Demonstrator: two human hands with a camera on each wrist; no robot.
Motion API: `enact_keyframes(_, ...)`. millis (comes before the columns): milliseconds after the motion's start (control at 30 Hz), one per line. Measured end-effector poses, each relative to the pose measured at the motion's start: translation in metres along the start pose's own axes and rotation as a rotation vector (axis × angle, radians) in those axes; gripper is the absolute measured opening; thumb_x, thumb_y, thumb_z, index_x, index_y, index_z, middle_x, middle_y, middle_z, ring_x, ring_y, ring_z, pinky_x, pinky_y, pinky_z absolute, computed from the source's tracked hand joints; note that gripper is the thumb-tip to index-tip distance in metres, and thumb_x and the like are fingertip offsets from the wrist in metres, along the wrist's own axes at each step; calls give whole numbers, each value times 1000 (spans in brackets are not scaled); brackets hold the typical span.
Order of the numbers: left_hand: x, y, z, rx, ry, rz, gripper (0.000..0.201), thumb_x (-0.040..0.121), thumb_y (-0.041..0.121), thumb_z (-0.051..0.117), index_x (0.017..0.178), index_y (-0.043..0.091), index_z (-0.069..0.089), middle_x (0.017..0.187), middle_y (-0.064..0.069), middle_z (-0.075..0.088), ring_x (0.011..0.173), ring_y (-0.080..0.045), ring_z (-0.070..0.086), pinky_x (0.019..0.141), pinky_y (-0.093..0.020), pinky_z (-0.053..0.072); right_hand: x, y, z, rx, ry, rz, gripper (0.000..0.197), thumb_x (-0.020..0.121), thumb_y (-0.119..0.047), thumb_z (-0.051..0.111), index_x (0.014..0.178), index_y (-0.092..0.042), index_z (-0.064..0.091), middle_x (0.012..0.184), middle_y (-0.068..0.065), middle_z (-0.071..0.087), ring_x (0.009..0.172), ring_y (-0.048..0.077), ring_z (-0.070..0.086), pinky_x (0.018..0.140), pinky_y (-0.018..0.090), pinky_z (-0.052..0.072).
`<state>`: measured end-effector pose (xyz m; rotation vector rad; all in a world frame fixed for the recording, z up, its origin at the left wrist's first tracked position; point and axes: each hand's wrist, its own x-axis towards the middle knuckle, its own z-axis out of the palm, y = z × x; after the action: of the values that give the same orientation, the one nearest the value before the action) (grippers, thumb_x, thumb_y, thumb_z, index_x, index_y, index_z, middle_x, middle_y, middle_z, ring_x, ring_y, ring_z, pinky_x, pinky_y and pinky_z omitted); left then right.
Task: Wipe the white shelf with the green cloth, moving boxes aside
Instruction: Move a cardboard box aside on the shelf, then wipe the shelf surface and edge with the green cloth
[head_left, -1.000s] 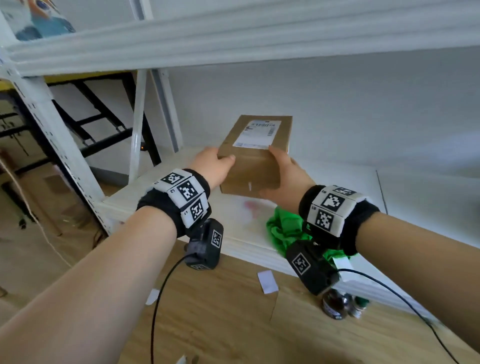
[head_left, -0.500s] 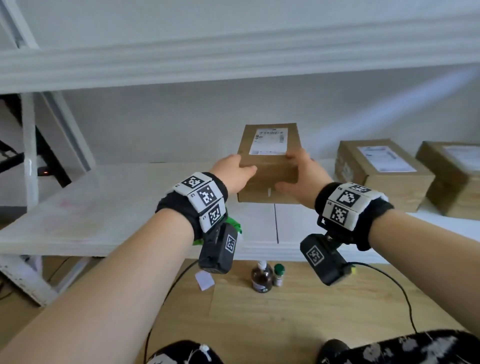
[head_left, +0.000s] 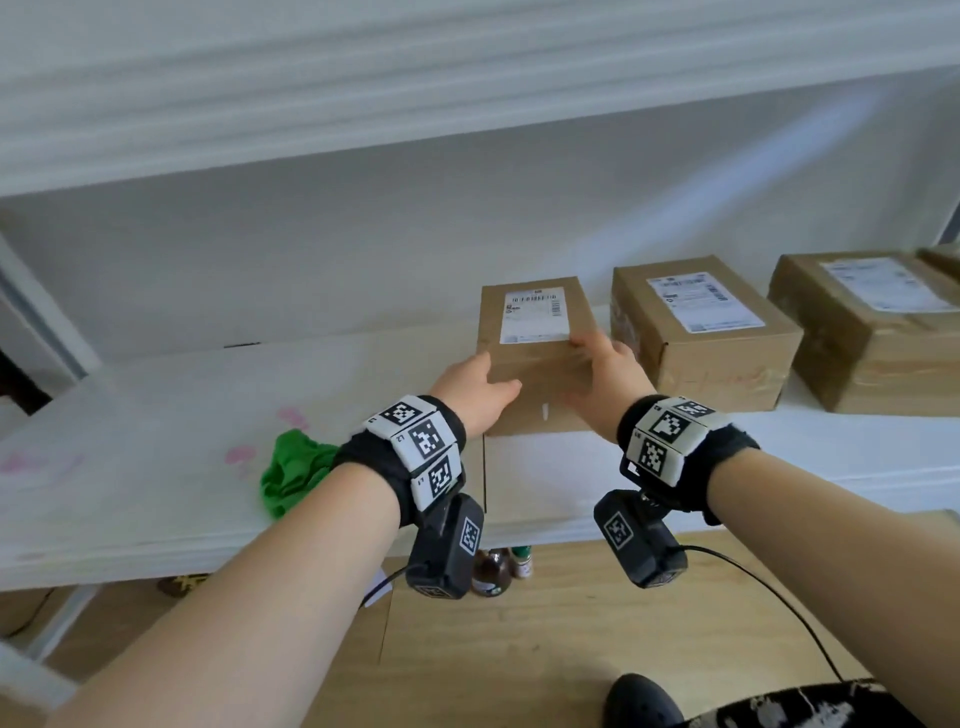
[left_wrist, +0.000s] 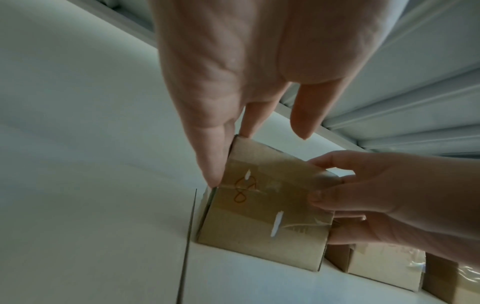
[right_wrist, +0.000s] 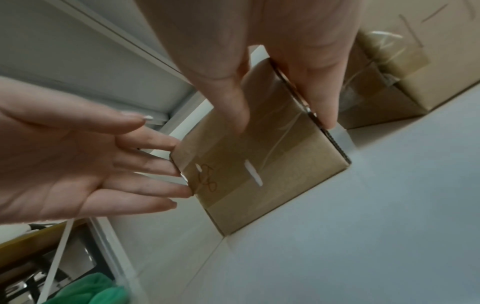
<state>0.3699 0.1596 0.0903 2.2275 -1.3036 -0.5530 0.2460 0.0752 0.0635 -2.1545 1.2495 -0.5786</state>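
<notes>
A small taped cardboard box (head_left: 535, 358) with a white label stands on the white shelf (head_left: 156, 415), between my hands. My left hand (head_left: 475, 387) lays straight fingers (right_wrist: 155, 164) against its left side, thumb off the cardboard. My right hand (head_left: 602, 374) grips the box's right edge, thumb on the taped front face (left_wrist: 265, 216) and fingers curled round the side. The crumpled green cloth (head_left: 293, 470) lies on the shelf left of my left wrist, near the front edge; neither hand touches it.
Two bigger labelled boxes (head_left: 701, 332) (head_left: 872, 322) stand on the shelf right of the small one, the nearer close beside it. Pink smudges (head_left: 239, 454) mark the shelf near the cloth. An upper shelf (head_left: 415, 104) hangs overhead. Small bottles (head_left: 498, 569) stand on the wooden floor below.
Both hands have carried the small box rightwards along the shelf to beside the other boxes. The green cloth stayed behind and now lies left of my left arm.
</notes>
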Motion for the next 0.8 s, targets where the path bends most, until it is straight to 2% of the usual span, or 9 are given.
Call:
enact_keyframes(167,3,-2,1,17,-7,17,67,99,28,44,153,12,9,157,-9,27,141,-22,35,111,-27,31,6,-1,7,-84,0,20,58,89,-10,55,140,-18,30,149,17,17,121,38,47,101,37,42)
enact_keyframes(267,-8,-5,-8,60,22,42,62,99,27,44,152,10,17,155,-9,30,141,-22,34,111,-27,30,-2,-13,12,-245,87,-6,60,88,-16,54,141,-15,27,154,21,5,141,40,19,115,45,26)
enact_keyframes(300,-14,-8,-13,84,35,45,58,99,27,44,150,8,23,153,-10,34,138,-23,38,109,-28,33,-6,-21,15,-293,114,-63,61,88,-17,53,143,-15,26,155,22,3,144,39,10,118,45,20)
enact_keyframes(367,-25,-18,-22,131,70,34,54,98,27,43,145,4,30,147,-15,41,127,-27,48,102,-31,39,-17,-41,21,-338,111,-197,61,89,-22,53,144,-14,27,156,19,6,146,36,5,120,44,14)
enact_keyframes(433,-38,-32,-35,153,111,12,52,97,28,45,141,3,35,138,-17,48,112,-28,55,96,-32,43,-29,-65,32,-328,48,-281,59,90,-23,52,144,-13,30,157,16,11,147,33,6,120,42,14)
enact_keyframes(467,-45,-42,-42,162,129,-4,51,96,28,46,140,4,37,136,-17,51,112,-28,56,96,-32,43,-35,-76,39,-307,5,-309,59,90,-23,53,144,-13,31,156,14,14,147,31,8,120,40,15)
enact_keyframes(567,-70,-73,-64,195,168,-76,53,96,28,46,144,6,36,142,-18,47,125,-30,52,102,-33,42,-52,-109,63,-271,-126,-403,59,90,-26,55,144,-14,34,153,11,26,143,28,22,117,37,24)
enact_keyframes(700,-109,-117,-90,209,188,-174,52,98,24,43,146,7,34,147,-14,44,133,-26,46,110,-31,37,-67,-139,106,-347,-312,-445,53,87,-28,54,138,-18,42,141,9,44,129,30,43,108,37,39)
enact_keyframes(800,-132,-145,-103,243,178,-216,47,99,20,40,145,10,38,150,-10,41,138,-23,41,113,-29,32,-74,-152,137,-451,-435,-441,58,86,-34,52,141,-25,37,134,11,45,121,34,49,103,41,44)
